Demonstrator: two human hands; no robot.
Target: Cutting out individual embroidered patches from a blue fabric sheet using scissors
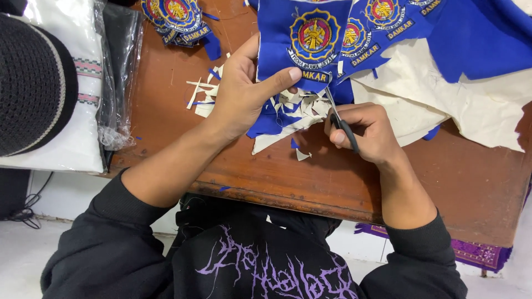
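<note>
- A brown wooden table (166, 111) fills the middle of the frame, its front edge running along the lower centre above the person's black sleeves.
- The left hand (241, 91), centre frame, pinches the lower edge of a blue cloth (277, 33) with a round embroidered badge (314, 34), thumb pressed on top.
- The right hand (366, 133), just right of centre, is clenched around black scissors (341, 119); their blades point up to the cloth's lower edge, just beside the left thumb.
- Between and under the hands lies a heap of blue and cream scraps (288, 111).
- More blue badges (382, 22) lie at the top right over cream fabric (443, 105).
- A stack of cut badges (177, 19) sits upper left.
- At the far left lie a dark knitted cap (33, 83) and white cloth in clear plastic (83, 50).
</note>
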